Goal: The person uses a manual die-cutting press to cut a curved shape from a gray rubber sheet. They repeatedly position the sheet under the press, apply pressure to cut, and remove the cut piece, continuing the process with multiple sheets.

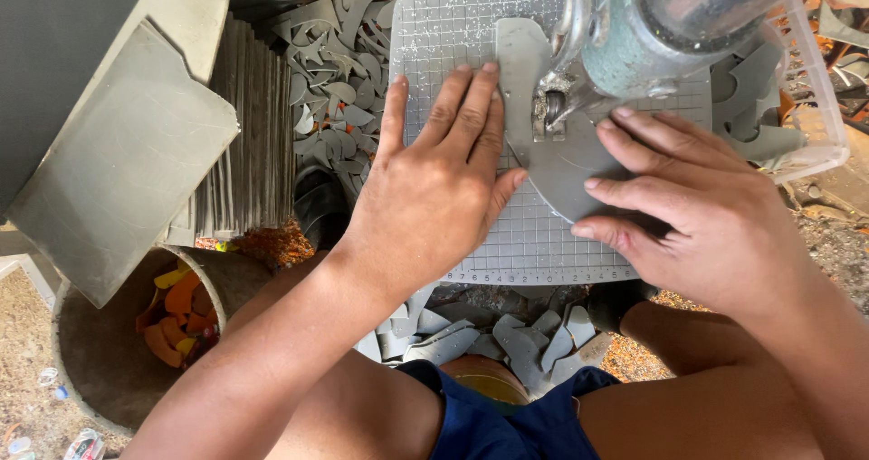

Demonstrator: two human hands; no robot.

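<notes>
Grey sheet piece flat on gridded cutting mat, under machine head, long axis near-to-far. Left hand spread flat, pressing left edge; right hand spread flat on right edge, equally close.

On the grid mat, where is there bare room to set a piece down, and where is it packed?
Bare mat lies above the left hand, and a strip runs along its near edge between both wrists. Crowded: under the machine head, where the grey sheet and right hand sit. Offcuts fill the mat's left side.
</notes>
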